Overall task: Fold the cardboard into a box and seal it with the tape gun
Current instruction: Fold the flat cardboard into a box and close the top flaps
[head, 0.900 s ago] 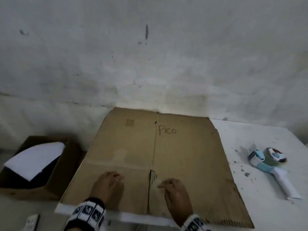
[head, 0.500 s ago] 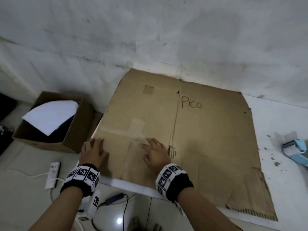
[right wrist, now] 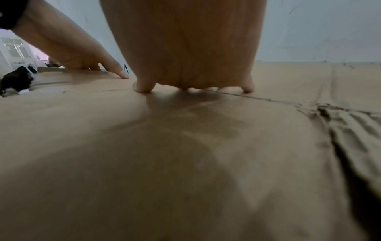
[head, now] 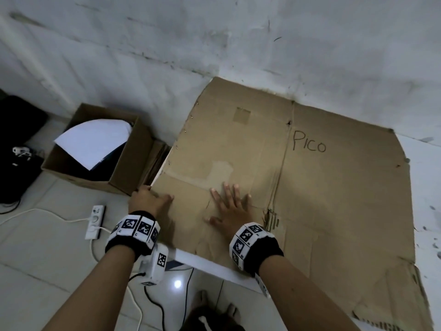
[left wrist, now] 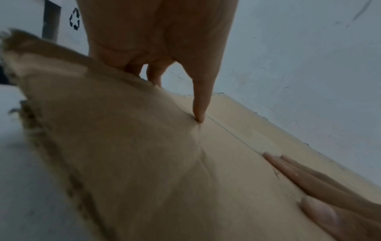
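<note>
Cardboard (head: 322, 187) is lying flat on the table (head: 424, 168); right hand (head: 232, 206) is pressing it, fingers spread. Left wrist view is showing the left hand (head: 149, 199) gripping its lifted edge.

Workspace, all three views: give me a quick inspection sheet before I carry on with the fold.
Surface: white table, speckled with dark specks at its right side.
Job's things: flattened cardboard lies on the table, "PICO" written on it, torn at the near slit; tape gun not in view.
Clutter: open brown box on the floor holding white paper.
Hands: left hand grips the cardboard's left edge, fingers curled under; right hand lies flat, fingers spread on the panel.
Cables: white power strip and cords on the floor tiles.
Surroundings: scuffed white wall; dark bag far left.
</note>
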Demonstrator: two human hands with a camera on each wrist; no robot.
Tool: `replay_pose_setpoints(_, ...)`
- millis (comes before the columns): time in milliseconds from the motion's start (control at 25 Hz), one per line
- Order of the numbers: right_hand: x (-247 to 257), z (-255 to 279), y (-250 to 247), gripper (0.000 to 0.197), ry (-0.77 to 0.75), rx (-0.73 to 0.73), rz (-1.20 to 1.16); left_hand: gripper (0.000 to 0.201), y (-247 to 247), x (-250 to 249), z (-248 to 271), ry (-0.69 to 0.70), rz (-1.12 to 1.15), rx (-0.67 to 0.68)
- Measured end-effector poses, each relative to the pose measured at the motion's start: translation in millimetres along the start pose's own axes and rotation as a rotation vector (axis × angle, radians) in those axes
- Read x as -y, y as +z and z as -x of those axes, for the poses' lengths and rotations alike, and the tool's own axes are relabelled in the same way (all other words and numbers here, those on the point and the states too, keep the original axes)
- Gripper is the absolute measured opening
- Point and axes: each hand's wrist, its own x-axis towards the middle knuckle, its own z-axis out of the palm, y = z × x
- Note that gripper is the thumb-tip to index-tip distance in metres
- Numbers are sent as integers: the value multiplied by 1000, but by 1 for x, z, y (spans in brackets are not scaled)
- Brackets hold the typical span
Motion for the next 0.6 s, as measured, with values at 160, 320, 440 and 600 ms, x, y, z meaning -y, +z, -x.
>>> replay_pose_setpoints(160,3,6,1,79,15,-24,15,46,-9,3,-1,-38,76,83)
replay_pose_setpoints(320,10,10,-6,75,71,-23,-9,47,-18,18,14,52,-50,137)
replay_pose_setpoints(440,25,32,-11,71,5,-148,-22,54,-23,21,31,144,90,64)
replay_pose_setpoints(600,35,81,2,73,-164,-285,213,62,-39,8,36,148,330,-95)
